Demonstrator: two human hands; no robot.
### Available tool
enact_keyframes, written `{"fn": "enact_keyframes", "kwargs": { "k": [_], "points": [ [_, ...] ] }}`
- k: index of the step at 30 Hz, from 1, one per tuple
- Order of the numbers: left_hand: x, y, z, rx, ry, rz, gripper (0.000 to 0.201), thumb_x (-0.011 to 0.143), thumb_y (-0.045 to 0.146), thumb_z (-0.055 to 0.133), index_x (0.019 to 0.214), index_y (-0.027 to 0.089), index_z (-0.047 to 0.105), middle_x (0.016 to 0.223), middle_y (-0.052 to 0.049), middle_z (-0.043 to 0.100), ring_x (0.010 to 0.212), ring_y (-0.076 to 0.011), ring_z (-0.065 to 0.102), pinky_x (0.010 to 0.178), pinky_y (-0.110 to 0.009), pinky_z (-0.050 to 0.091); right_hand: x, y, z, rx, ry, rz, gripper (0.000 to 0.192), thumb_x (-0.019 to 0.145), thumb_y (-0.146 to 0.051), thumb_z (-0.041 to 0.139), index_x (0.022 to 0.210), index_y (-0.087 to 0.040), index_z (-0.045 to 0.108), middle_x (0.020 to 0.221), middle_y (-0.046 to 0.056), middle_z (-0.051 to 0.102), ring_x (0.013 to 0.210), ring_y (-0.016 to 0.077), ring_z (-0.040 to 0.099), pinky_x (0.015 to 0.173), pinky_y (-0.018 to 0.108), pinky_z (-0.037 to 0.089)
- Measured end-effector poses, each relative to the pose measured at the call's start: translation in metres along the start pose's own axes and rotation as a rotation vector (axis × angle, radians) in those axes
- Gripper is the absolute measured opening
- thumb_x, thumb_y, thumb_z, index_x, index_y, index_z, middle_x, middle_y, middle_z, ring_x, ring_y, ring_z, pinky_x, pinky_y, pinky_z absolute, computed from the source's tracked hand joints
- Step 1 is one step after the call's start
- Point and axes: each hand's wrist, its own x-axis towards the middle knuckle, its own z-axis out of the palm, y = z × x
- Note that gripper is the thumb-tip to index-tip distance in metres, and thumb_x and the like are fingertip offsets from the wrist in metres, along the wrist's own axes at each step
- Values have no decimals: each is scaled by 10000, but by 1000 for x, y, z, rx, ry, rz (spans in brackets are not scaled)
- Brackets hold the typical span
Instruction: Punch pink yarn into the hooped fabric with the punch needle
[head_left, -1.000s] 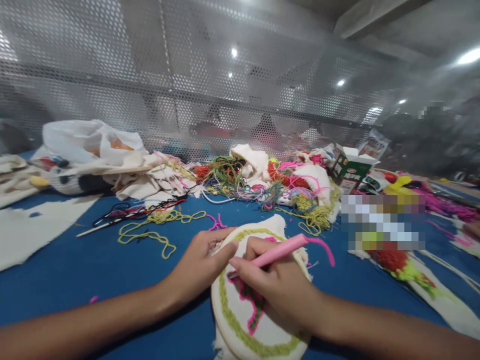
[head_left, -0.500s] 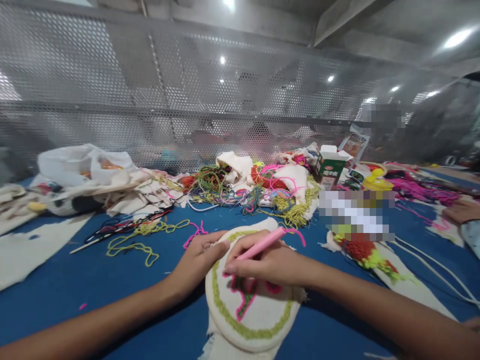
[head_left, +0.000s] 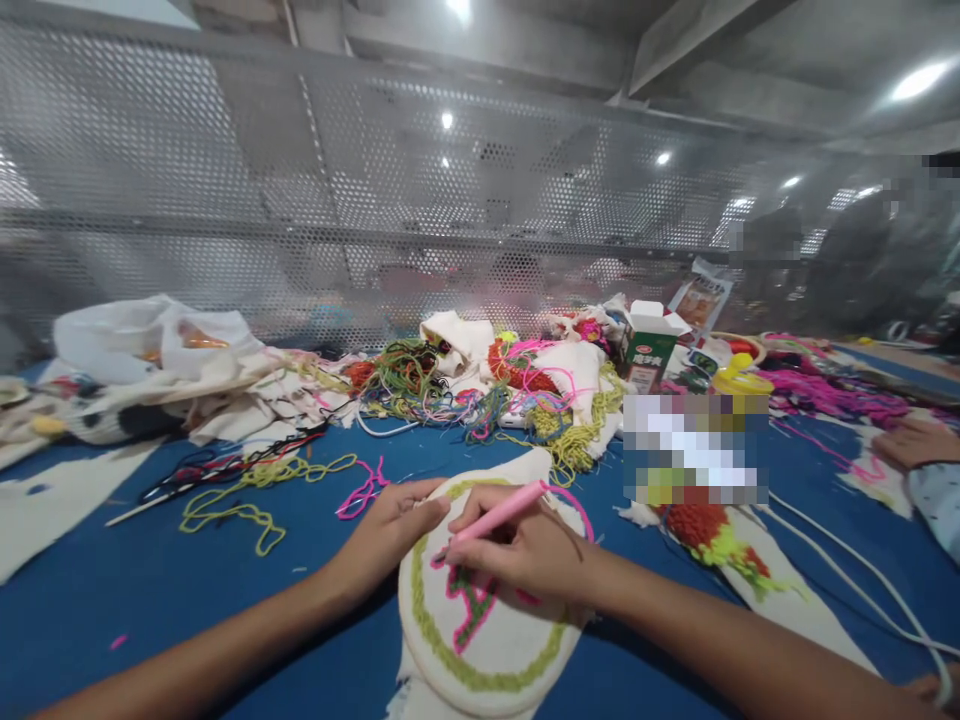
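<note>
The right hand (head_left: 525, 550) grips a pink punch needle (head_left: 495, 518) like a pencil. Its fingers are wrapped tight around it. The tip of the needle points down and to the left, at the cloth inside a round hoop (head_left: 480, 610). The hoop lies flat on the blue desk (head_left: 150, 590), close to the person, between the two arms. Its cloth has a green yarn ring near the edge and a pink yarn shape in the middle. A pink yarn strand (head_left: 574, 505) loops out from the back end of the needle.

The left hand (head_left: 390, 535) rests on the left top edge of the hoop. Its fingers are curled over the rim and press on it.

To the left of the hoop, a loose yellow-green yarn (head_left: 240, 500) lies on the desk in squiggles, and a small bit of pink yarn (head_left: 360, 492) lies near the left hand. Farther back is a big pile of mixed yarn and cloth (head_left: 487, 385). A white plastic bag (head_left: 142, 340) sits at the far left. A green and white carton (head_left: 651, 350) stands behind the pile on the right. Another person's hand (head_left: 911, 443) rests on the desk at the far right. A grey wall with many small holes (head_left: 375, 200) stands behind the desk.
</note>
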Motion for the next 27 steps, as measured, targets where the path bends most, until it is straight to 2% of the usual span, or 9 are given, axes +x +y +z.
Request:
{"fn": "enact_keyframes", "kwargs": {
  "k": [6,10,18,22,27],
  "points": [
    [4,2,4,46,1,46,356,755,356,531,978,104,649,683,-43,670,599,-178,578,604,-282,445,-2,4,2,1,74,-47,197,695,-341,615,701,-154,552,584,-20,564,505,68,507,472,177,388],
    [4,5,5,67,10,65,355,741,348,541,970,100,650,691,-44,672,628,-189,585,611,-285,445,-1,6,5,104,77,-4,178,685,-311,621,719,-160,533,555,-35,552,471,61,482,448,170,380],
    [6,-1,1,67,29,78,317,724,317,556,916,85,655,701,-48,667,667,-195,597,602,-272,433,6,8,8,50,57,-75,155,716,-291,592,720,-162,506,544,-31,552,438,70,499,428,183,410],
    [8,-2,0,71,17,96,259,747,319,566,860,100,644,665,-13,642,638,-157,589,594,-264,429,6,3,8,-1,56,-129,187,727,-326,584,735,-155,510,563,-22,557,460,82,524,432,192,440],
    [7,-2,0,77,-17,92,233,825,340,514,816,121,589,720,10,606,608,-109,568,592,-272,459,3,-1,9,-38,19,-154,198,738,-335,571,725,-158,485,548,-30,546,451,81,524,424,190,441]
  ]
}}
